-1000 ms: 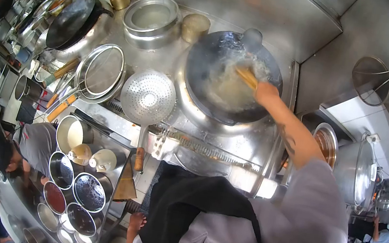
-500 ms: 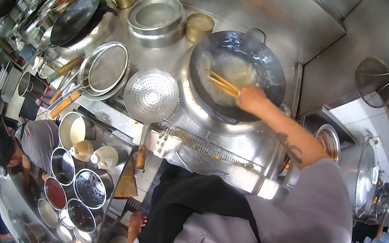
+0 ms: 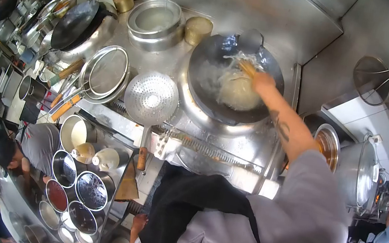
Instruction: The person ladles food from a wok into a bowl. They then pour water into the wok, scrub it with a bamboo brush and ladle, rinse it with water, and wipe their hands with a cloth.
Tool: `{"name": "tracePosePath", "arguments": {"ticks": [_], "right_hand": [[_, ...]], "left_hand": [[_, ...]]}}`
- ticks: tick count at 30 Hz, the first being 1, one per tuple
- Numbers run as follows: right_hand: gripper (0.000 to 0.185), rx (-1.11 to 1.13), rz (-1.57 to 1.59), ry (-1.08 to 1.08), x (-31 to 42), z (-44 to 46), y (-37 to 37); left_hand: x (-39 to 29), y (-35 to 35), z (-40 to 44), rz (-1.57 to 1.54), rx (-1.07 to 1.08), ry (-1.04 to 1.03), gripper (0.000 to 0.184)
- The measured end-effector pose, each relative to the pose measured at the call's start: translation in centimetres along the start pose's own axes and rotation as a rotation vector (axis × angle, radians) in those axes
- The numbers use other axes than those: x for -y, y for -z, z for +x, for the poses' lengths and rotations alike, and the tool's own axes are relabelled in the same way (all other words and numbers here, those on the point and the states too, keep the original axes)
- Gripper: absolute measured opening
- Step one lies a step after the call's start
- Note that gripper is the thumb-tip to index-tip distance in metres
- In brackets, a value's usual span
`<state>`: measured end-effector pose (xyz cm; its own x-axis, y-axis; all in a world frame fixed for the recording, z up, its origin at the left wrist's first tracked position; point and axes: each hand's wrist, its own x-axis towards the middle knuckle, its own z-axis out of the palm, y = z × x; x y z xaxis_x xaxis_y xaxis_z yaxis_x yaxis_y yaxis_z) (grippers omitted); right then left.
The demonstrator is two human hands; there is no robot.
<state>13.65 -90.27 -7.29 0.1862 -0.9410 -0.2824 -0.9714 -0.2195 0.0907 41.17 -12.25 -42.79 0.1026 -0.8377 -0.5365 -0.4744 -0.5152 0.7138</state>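
My right hand (image 3: 263, 83) is closed round a bundle of thin bamboo sticks, which looks like a bamboo wok brush (image 3: 247, 69). Its tips are in cloudy, splashing water (image 3: 239, 92) inside a large dark wok (image 3: 202, 85) on the steel range. Low by my left side, my left hand (image 3: 139, 222) hangs with curled fingers, partly behind the black apron (image 3: 177, 204). Nothing shows in it. A perforated skimmer (image 3: 151, 99) with a wooden handle lies to the left of the wok.
Round wire strainers (image 3: 105, 72), a steel pot (image 3: 154, 21) and another wok (image 3: 73, 25) stand leftward. Several sauce containers (image 3: 91, 190) crowd the lower-left cart. A wire strainer (image 3: 371, 81) hangs at right above a large lidded pot (image 3: 363, 172). A co-worker (image 3: 37, 146) bends at far left.
My right hand and the bamboo brush have moved up and slightly right within the wok. The water now splashes at the far side and pools toward the near right.
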Motion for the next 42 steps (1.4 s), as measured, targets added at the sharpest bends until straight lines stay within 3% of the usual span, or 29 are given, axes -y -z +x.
{"name": "tracePosePath", "arguments": {"ticks": [1, 3, 6, 10, 15, 18, 20, 21, 26, 30, 34, 36, 38, 40, 42], "right_hand": [[0.033, -0.009, 0.002, 0.001, 0.1, -1.3, -0.2], [0.032, 0.008, -0.004, 0.099, 0.2, -5.1, -1.3], [0.031, -0.008, -0.051, 0.124, -3.8, -5.8, 0.5], [0.029, -0.102, -0.02, 0.004, -3.5, -3.4, 0.0], [0.034, -0.106, 0.023, 0.036, -5.8, -6.3, -2.1], [0.029, -0.222, 0.054, 0.038, -5.3, -0.9, -1.2], [0.029, -0.179, 0.262, 0.051, -1.2, 0.9, 0.9], [0.033, -0.047, 0.385, 0.075, 1.2, 1.1, 1.8], [0.037, 0.094, 0.516, 0.14, 7.4, -3.5, -1.0], [0.04, 0.253, 0.412, 0.226, 4.5, -9.2, -1.9], [0.045, 0.39, 0.271, 0.376, -3.3, -13.3, -0.5], [0.044, 0.407, 0.188, 0.307, -8.3, -13.7, 0.6], [0.042, 0.405, 0.051, 0.09, -11.2, -13.4, 4.1], [0.036, 0.183, -0.161, 0.029, -12.4, -11.9, 5.1], [0.033, 0.049, -0.268, 0.048, -12.3, -11.4, 3.4]], "left_hand": [[-0.7, 0.1, -3.7, 0.002, -0.007, -0.006, 0.014], [-7.4, 3.6, -0.2, -0.846, -0.108, 0.781, 0.017], [-9.4, 4.2, -0.7, -0.797, -0.215, 0.824, 0.018], [-7.5, 4.0, -0.6, -0.711, -0.054, 0.703, 0.014], [-8.8, 5.3, 0.9, -0.731, -0.239, 0.792, 0.016], [-18.9, 10.2, 1.0, -0.605, -0.217, 0.838, 0.018], [-13.2, 7.0, 1.6, -0.595, -0.193, 0.792, 0.019], [-10.9, 5.8, 2.1, -0.596, -0.174, 0.742, 0.02], [-9.7, 6.0, 3.5, -0.579, -0.121, 0.752, 0.019], [-8.5, 5.3, 3.9, -0.585, -0.055, 0.776, 0.018], [-8.1, 4.6, 5.3, -0.616, -0.016, 0.798, 0.017], [-7.8, 4.6, 5.9, -0.627, -0.016, 0.784, 0.017], [-7.7, 4.6, 6.1, -0.644, -0.024, 0.774, 0.017], [-8.6, 4.8, 5.6, -0.654, -0.019, 0.773, 0.017], [-11.2, 6.9, 5.0, -0.254, -0.014, 0.411, 0.017]]}}
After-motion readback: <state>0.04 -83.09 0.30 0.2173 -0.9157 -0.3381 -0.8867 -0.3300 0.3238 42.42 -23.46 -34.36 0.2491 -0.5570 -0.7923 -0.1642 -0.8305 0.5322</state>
